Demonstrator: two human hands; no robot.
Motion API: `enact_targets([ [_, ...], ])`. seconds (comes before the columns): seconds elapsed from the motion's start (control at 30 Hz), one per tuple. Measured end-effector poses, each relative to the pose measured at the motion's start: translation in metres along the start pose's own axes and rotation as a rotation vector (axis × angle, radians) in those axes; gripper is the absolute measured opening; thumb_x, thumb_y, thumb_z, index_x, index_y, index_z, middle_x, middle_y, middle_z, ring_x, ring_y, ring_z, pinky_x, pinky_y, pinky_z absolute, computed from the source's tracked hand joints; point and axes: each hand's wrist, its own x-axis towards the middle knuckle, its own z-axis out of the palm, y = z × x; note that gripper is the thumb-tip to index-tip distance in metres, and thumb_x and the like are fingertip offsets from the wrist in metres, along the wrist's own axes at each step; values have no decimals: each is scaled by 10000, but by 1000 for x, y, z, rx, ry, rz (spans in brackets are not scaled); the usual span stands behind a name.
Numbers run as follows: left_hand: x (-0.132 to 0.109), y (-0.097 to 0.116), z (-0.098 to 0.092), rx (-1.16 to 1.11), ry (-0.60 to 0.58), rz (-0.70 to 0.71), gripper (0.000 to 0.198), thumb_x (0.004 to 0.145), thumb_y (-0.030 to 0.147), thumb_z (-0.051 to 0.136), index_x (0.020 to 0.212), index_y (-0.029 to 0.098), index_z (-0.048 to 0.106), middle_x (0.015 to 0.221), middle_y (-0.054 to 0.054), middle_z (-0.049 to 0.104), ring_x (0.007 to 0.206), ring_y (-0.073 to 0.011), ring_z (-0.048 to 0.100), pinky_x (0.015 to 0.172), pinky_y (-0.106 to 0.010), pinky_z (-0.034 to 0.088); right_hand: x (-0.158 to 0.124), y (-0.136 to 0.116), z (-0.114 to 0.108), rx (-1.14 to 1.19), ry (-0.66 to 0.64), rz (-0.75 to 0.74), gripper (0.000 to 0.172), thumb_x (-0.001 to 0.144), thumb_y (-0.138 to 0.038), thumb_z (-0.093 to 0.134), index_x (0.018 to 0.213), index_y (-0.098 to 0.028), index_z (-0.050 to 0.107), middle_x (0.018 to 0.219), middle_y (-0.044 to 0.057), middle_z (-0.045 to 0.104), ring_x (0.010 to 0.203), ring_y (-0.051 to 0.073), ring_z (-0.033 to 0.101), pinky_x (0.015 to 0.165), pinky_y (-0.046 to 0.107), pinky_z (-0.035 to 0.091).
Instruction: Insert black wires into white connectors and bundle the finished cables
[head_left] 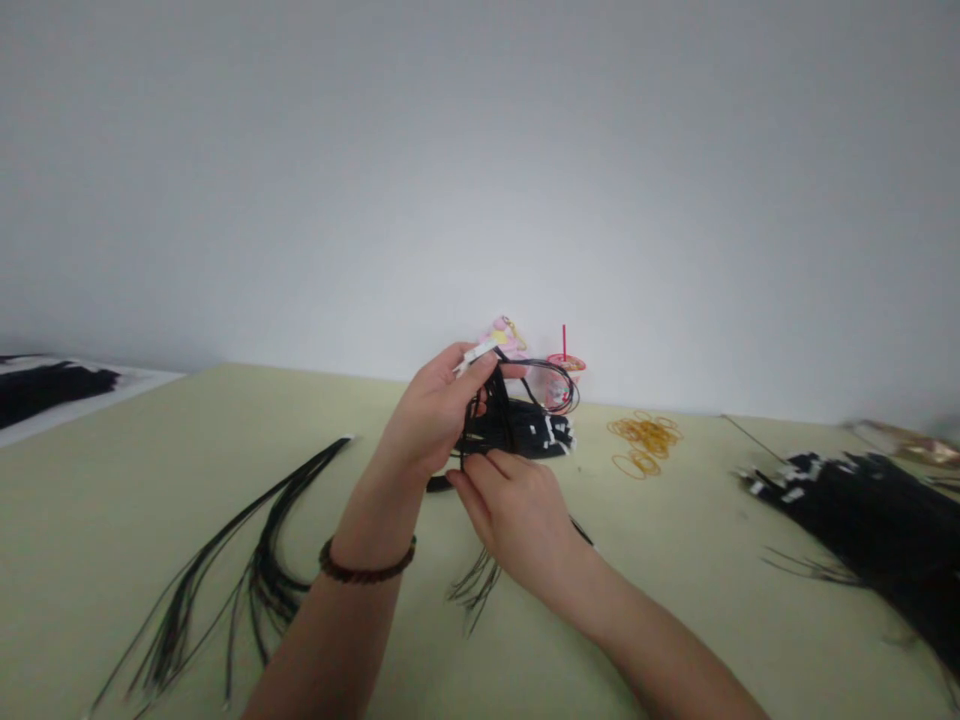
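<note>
1. Left-hand fingers (450, 392) curl closed around thin black cables (480, 405), with a white tip (474, 352) sticking out above them.
2. Right-hand fingers (484, 475) press together, pinching the same cables lower down.
3. A black cable bundle (525, 430) lies just behind the hands on the table (97, 520), with loose cables (262, 570) to the left and rubber bands (645, 440) to the right.

Plain pale-grey wall (480, 170) behind; pale green tabletop (90, 500) meeting it; soft, even light.
</note>
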Motion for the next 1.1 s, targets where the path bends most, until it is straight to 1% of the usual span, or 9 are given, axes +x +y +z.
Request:
enact_targets([
  [0.23, -5, 3, 10, -4, -8, -27, 206, 796, 311, 686, 897, 179, 565, 795, -56, 751, 542, -135, 637, 529, -248, 517, -3, -1, 7, 0, 29, -49, 260, 951, -224, 491, 736, -170, 628, 664, 46, 666, 589, 197, 649, 522, 305, 355],
  [0.37, -5, 2, 10, 22, -12, -20, 205, 799, 312, 686, 906, 185, 566, 815, -58, 749, 568, -139, 651, 534, -246, 527, -2, -3, 6, -2, 21, -54, 250, 938, -207, 502, 727, -168, 629, 645, 46, 665, 564, 204, 648, 498, 310, 345],
  [0.6, -3, -1, 5, 129, 10, 7, 215, 785, 340, 708, 910, 193, 613, 814, -48, 742, 525, -83, 566, 455, -163, 410, 0, -4, 4, 2, -49, -34, 255, 946, -217, 493, 744, -158, 639, 653, 55, 679, 578, 199, 659, 497, 300, 345],
  [0.8, -3, 2, 5, 57, -50, -24, 229, 775, 320, 711, 918, 177, 604, 799, -51, 729, 475, -57, 443, 365, -136, 316, 1, 1, 9, 8, -65, 5, 246, 948, -224, 481, 791, -153, 657, 739, 78, 703, 644, 203, 663, 537, 292, 367],
  [0.9, -2, 2, 3, 5, -55, -37, 238, 761, 310, 725, 896, 166, 592, 802, -65, 729, 468, -46, 428, 352, -125, 285, 3, 5, 0, 88, -83, 6, 257, 944, -261, 504, 772, -149, 660, 750, 71, 698, 675, 178, 646, 565, 273, 368],
  [0.97, 0, 2, 3, -36, -49, -66, 244, 748, 304, 735, 886, 162, 592, 794, -67, 729, 436, -31, 407, 343, -125, 259, 4, 11, -13, 232, -106, -6, 327, 953, -318, 501, 705, -156, 640, 665, 26, 659, 598, 125, 590, 547, 246, 348],
  [1.03, 1, 2, 3, -69, -52, -107, 234, 745, 287, 733, 882, 156, 595, 778, -67, 727, 412, -23, 391, 332, -126, 230, 5, 19, -28, 378, -47, 17, 413, 959, -347, 488, 601, -163, 585, 535, -22, 565, 484, 78, 487, 501, 225, 313],
  [1.07, 1, 2, 4, -83, -63, -124, 222, 750, 277, 725, 879, 154, 595, 771, -66, 725, 407, -21, 387, 329, -126, 221, 6, 24, -34, 413, 42, 53, 430, 956, -340, 489, 568, -167, 556, 490, -37, 516, 447, 68, 442, 484, 222, 303],
  [1.1, 1, 2, 5, -97, -77, -140, 205, 755, 268, 716, 868, 151, 591, 760, -63, 720, 405, -21, 385, 327, -126, 214, 7, 30, -40, 410, 165, 99, 415, 947, -321, 499, 562, -171, 543, 477, -42, 492, 438, 67, 425, 481, 220, 310],
])
